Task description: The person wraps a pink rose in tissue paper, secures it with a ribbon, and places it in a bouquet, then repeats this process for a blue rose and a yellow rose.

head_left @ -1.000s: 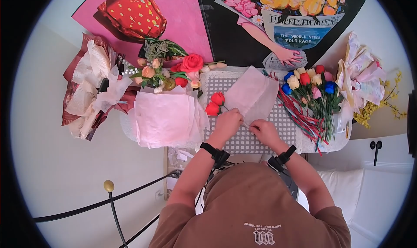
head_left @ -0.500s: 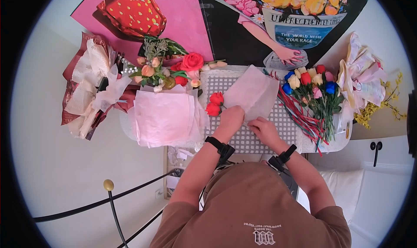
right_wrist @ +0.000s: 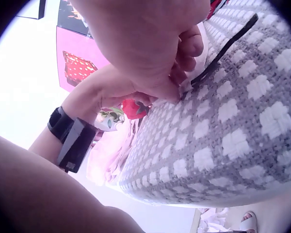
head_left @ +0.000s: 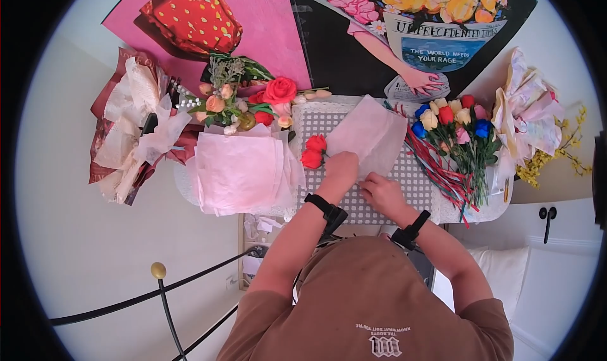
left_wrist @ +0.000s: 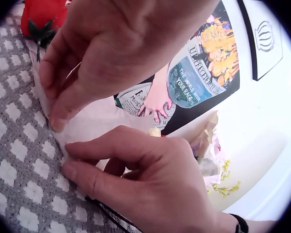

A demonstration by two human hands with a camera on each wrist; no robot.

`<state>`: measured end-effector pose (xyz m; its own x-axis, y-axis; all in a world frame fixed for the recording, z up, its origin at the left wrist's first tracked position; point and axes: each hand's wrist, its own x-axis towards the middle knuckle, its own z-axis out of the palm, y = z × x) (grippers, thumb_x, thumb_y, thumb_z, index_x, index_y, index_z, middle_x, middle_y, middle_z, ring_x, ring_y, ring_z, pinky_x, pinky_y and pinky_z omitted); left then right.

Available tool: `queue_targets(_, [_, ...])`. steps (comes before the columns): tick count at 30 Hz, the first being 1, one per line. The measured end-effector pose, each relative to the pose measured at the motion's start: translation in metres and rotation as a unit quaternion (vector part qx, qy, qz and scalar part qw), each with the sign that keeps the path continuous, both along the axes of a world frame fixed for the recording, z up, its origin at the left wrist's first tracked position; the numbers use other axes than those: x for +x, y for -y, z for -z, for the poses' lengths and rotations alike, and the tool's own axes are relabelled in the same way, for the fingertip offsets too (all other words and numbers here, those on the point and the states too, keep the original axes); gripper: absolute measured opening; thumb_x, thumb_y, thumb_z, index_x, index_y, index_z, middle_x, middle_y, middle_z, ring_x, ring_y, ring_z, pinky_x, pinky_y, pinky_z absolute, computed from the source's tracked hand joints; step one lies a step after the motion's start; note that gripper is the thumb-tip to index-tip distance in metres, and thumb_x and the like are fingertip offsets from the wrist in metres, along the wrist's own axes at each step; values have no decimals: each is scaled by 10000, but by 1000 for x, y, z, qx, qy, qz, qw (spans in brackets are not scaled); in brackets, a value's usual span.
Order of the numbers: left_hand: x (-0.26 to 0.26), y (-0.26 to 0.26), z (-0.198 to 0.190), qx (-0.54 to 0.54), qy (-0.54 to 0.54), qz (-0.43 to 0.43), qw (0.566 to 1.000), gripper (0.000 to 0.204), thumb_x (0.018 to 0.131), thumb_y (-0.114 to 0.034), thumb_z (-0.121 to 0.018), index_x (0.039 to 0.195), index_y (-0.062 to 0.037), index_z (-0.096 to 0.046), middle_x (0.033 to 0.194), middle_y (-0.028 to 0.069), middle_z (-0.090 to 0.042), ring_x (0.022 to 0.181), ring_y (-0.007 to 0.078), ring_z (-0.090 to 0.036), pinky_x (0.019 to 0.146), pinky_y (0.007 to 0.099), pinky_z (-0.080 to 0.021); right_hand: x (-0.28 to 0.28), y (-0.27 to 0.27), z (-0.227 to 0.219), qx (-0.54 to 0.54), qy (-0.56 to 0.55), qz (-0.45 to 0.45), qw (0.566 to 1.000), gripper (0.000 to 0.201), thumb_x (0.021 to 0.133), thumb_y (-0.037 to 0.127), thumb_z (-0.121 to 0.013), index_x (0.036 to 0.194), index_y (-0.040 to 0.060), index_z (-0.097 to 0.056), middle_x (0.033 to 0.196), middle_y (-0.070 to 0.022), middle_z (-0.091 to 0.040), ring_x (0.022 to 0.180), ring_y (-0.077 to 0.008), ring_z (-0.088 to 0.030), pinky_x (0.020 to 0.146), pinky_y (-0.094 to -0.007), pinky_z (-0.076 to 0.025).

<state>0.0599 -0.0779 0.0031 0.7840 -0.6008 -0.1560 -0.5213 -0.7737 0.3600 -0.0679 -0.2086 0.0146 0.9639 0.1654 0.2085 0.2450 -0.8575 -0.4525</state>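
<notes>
A pale pink sheet of wrapping paper [head_left: 370, 128] lies slanted on the checkered cloth. My left hand [head_left: 342, 168] bends over its lower left edge, thumb and fingers pinching the paper in the left wrist view. Close beside it, my right hand [head_left: 383, 192] pinches the same edge near the lower corner between thumb and index finger. A thin dark stem [right_wrist: 229, 48] sticks out by the right fingertips. Two red roses [head_left: 313, 151] lie left of my left hand, at the paper's side; their stems are mostly hidden by the hand and paper.
A stack of pink paper sheets [head_left: 237, 171] lies on the left, with mixed artificial flowers [head_left: 240, 101] behind it. On the right are ribbons [head_left: 436, 165], colourful roses [head_left: 452, 117] and a wrapped bouquet [head_left: 525, 114]. Another bouquet wrapping [head_left: 136, 127] stands far left.
My left hand has shifted slightly right and forward along the paper's edge, its wrist turning over. My right hand has barely moved. The roses have shifted slightly right.
</notes>
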Motion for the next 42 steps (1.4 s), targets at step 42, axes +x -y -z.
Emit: queue_targets(42, [-19, -33, -7, -183, 156, 209, 948, 67, 770, -163, -634, 780, -103, -663, 816, 38, -581, 884, 216, -592, 717, 347, -515, 5, 9, 5, 44, -9, 35, 998, 170, 765, 101, -701, 933, 78, -716, 839, -90, -643, 772, -295, -662, 684, -410, -542])
